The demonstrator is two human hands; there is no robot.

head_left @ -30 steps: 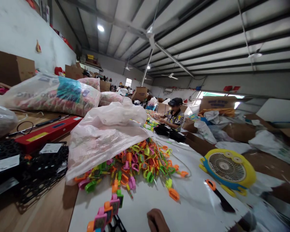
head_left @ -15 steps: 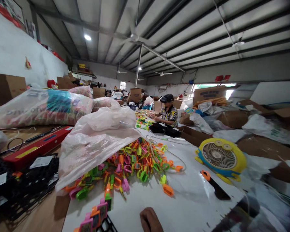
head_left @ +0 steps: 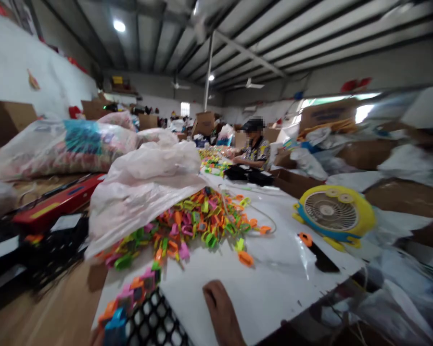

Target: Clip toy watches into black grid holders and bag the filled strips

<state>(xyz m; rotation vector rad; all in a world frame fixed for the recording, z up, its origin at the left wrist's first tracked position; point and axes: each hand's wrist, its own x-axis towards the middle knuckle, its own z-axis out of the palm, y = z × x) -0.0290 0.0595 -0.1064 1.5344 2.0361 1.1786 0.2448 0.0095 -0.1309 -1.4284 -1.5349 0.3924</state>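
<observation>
Though blurred, toy row (head_left: 128, 294) away rightward

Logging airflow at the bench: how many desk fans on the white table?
1: the yellow-and-blue fan, at the right side of the white table. Others could be hidden behind the white plastic bag.

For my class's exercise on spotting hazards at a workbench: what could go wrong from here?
The pale plastic bag overlaps the colourful pile; pulling it might drag pieces along.
The yellow-and-blue fan stands near the edge of the white tabletop, so a bump could perhaps knock it off.
</observation>
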